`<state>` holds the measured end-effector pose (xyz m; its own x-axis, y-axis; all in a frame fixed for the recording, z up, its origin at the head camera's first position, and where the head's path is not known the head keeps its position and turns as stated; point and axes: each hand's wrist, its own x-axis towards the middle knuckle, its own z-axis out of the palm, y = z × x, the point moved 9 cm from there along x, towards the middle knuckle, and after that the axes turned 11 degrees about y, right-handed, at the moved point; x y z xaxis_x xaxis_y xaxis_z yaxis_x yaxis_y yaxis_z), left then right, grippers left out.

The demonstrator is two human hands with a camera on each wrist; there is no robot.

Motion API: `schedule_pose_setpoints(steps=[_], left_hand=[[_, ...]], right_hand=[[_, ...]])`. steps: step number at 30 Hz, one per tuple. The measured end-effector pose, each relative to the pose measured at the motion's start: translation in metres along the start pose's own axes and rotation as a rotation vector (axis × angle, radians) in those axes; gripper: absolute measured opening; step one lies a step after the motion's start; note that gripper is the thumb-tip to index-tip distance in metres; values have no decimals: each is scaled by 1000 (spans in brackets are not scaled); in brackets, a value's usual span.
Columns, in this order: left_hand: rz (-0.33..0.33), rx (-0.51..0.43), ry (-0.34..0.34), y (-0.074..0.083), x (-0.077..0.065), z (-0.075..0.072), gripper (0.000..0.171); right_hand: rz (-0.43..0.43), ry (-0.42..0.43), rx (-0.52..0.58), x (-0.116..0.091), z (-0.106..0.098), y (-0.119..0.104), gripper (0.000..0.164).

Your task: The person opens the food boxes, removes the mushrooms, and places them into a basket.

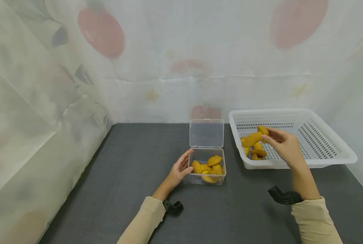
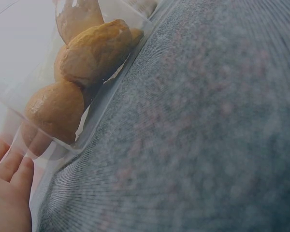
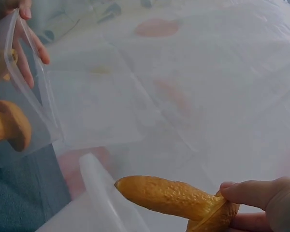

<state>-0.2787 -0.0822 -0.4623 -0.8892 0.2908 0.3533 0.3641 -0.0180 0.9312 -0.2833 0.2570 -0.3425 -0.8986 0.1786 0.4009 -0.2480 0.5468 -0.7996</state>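
My right hand (image 1: 286, 145) pinches a yellow mushroom (image 3: 169, 195) by its cap end, its thick stem pointing left, above the left part of a white perforated basket (image 1: 294, 166). Several more yellow mushrooms (image 1: 259, 153) lie in that basket beneath it. The left hand (image 1: 177, 171) rests against the left side of a clear plastic box (image 1: 206, 179), thumb near the front corner and fingers extended along the wall. Inside the box sit several yellow mushrooms (image 1: 214, 160), also seen through its wall in the left wrist view. The box's hinged lid (image 1: 206, 134) stands raised at the back.
A dark grey table (image 1: 132, 162) carries the box and, to its right, the basket. Behind it hangs a pale curtain (image 1: 175, 51) with fruit prints, and another pale sheet (image 1: 25, 118) lines the left side.
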Motion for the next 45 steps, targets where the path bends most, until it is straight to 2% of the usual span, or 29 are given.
schedule_pose_setpoints(steps=[6, 11, 15, 24, 30, 45], left_hand=[[7, -4, 3, 2, 0, 0, 66], [20, -7, -2, 3, 0, 1, 66], [26, -5, -6, 3, 1, 1, 65], [16, 21, -8, 1, 1, 1, 63], [25, 11, -4, 2, 1, 1, 63], [19, -6, 4, 1, 1, 1, 67]], right_hand=[[10, -15, -39, 0, -2, 6, 51], [26, -67, -157, -2, 0, 12, 53], [35, -82, -198, -3, 0, 15, 55], [-6, -69, -146, -7, 3, 12, 48], [-71, -46, -102, -12, 7, -3, 39], [-106, -131, -6, -30, 29, -27, 32]])
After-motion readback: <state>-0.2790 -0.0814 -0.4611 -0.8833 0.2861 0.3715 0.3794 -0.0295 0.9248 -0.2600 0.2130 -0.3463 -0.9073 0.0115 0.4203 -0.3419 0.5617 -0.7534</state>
